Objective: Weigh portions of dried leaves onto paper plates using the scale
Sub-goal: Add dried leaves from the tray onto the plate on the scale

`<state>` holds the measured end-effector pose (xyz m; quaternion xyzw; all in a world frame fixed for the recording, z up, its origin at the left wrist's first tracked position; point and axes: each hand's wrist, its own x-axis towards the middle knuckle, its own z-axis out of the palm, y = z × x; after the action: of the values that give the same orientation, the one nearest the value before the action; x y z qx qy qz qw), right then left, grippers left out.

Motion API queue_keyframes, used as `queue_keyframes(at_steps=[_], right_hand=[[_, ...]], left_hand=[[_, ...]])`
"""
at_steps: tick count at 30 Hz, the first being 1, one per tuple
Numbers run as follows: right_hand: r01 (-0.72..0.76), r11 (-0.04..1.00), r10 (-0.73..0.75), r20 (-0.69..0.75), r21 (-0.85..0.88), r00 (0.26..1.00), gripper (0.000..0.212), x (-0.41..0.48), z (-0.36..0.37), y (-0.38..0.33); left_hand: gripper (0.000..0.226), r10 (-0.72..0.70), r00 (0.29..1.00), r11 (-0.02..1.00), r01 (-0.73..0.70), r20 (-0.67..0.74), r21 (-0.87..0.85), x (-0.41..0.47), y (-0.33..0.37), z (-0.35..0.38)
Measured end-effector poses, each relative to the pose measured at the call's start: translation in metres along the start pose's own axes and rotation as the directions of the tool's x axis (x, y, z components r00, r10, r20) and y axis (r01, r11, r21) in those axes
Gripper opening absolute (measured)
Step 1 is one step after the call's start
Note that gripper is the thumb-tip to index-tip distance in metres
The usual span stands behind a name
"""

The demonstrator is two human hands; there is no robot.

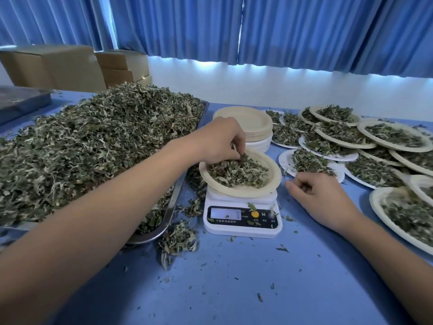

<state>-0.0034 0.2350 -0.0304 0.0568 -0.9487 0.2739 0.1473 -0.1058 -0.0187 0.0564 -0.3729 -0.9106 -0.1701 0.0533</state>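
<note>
A white digital scale (241, 218) stands in the middle of the blue table. On it rests a tan paper plate (269, 184) with a small heap of dried leaves (236, 172). My left hand (218, 139) hovers over the plate's far left rim, its fingertips pinched on a few dried leaves. My right hand (318, 195) rests on the table just right of the scale, fingers loosely curled with nothing in them. A large pile of dried leaves (93, 141) fills a metal tray (168, 216) on the left.
A stack of unused paper plates (243, 123) stands behind the scale. Several filled plates (365, 146) overlap at the right. Loose leaves (178, 240) lie by the tray's corner. Cardboard boxes (70, 66) and blue curtains (281, 31) are at the back.
</note>
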Motion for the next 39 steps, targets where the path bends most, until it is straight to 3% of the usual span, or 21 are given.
queue_keyframes(at_steps=[6,19,24,26,28,30,33,35,37,39], right_hand=[[-0.007,1.0,0.007,0.009,0.011,1.0,0.042,0.001,0.001,0.002],[0.003,1.0,-0.003,0.006,0.018,1.0,0.043,0.001,0.001,0.004],[0.006,1.0,-0.006,0.007,0.019,1.0,0.042,0.002,0.0,0.004],[0.009,1.0,-0.009,0.009,0.018,1.0,0.043,0.002,0.0,0.004],[0.011,1.0,-0.011,0.01,0.019,1.0,0.043,0.001,-0.001,0.003],[0.011,1.0,-0.011,0.012,0.018,1.0,0.042,0.0,-0.002,0.002],[0.005,1.0,-0.005,0.013,0.016,1.0,0.041,0.0,-0.001,0.002],[0.003,1.0,-0.003,0.013,0.019,1.0,0.041,0.0,-0.001,0.002],[-0.001,1.0,0.001,0.012,0.009,1.0,0.041,0.0,-0.001,0.002],[-0.011,1.0,0.011,-0.009,0.007,1.0,0.041,0.0,0.001,0.002]], left_hand=[[0.009,-0.037,0.983,0.989,0.01,-0.182,-0.147,-0.012,-0.008,-0.026],[0.009,-0.085,0.974,0.911,-0.009,-0.21,-0.412,-0.026,-0.006,-0.027],[0.009,-0.177,0.954,0.851,0.024,-0.244,-0.525,-0.031,-0.006,-0.037],[0.008,-0.196,0.947,0.88,0.056,-0.253,-0.472,-0.033,-0.012,-0.045],[0.009,-0.219,0.936,0.949,0.139,-0.275,-0.283,-0.035,-0.025,-0.056],[0.011,-0.318,0.917,0.948,0.308,-0.239,-0.077,-0.039,-0.043,-0.066],[0.006,-0.57,0.811,0.821,0.569,0.13,0.054,-0.051,-0.07,-0.058],[0.013,-0.624,0.716,0.781,0.584,0.314,0.22,-0.056,-0.078,-0.046],[0.022,-0.61,0.743,0.788,0.535,0.275,0.304,-0.052,-0.079,-0.041],[0.015,-0.544,0.836,0.829,0.523,0.07,0.2,-0.043,-0.071,-0.041]])
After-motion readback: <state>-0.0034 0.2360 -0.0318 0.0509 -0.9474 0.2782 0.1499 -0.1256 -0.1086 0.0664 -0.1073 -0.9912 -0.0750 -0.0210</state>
